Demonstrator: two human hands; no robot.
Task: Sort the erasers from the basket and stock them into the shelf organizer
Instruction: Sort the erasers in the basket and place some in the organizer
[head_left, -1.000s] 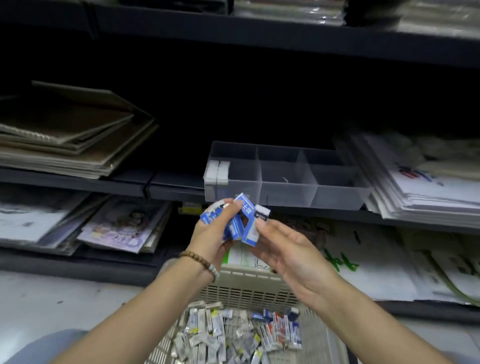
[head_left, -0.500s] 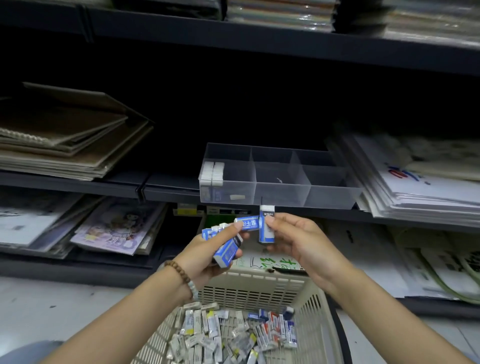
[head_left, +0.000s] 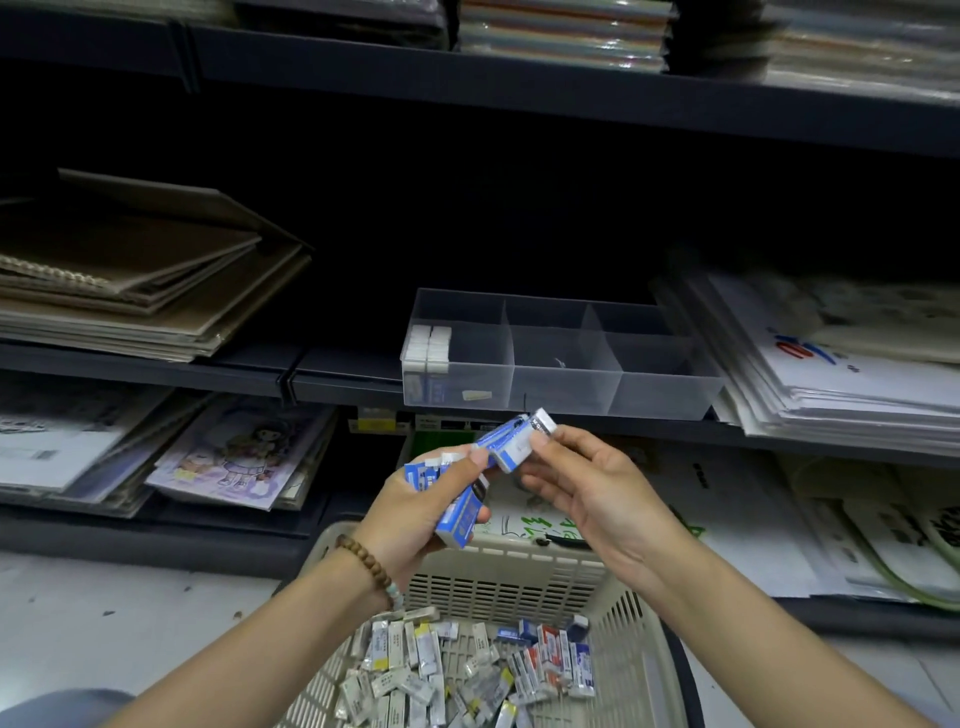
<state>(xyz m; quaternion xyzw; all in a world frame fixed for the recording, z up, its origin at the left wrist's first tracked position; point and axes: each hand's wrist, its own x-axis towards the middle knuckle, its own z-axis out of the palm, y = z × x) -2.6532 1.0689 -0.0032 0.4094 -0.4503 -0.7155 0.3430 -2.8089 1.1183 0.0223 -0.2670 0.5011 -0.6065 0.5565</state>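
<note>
As I look down past the forearms, the basket sits nearest me, its floor covered with loose erasers in white, blue and red wrappers. Above its far rim the two hands meet. My left hand, with a bead bracelet on the wrist, grips a bunch of blue erasers, fingers curled round them and the thumb pressed on the topmost one. My right hand pinches a single eraser between thumb and forefinger near its dark-tipped end; its other fingers are loosely spread. That eraser touches the top of the bunch in my left hand.

Beyond the hands, on the dark shelf, stands the clear organizer, split into compartments. Its front left compartment holds white erasers packed against the left wall, with a small pale scrap on the floor beside them. Brown notebooks are stacked on the shelf to the left, and sheets of paper are piled just right of the organizer.
</note>
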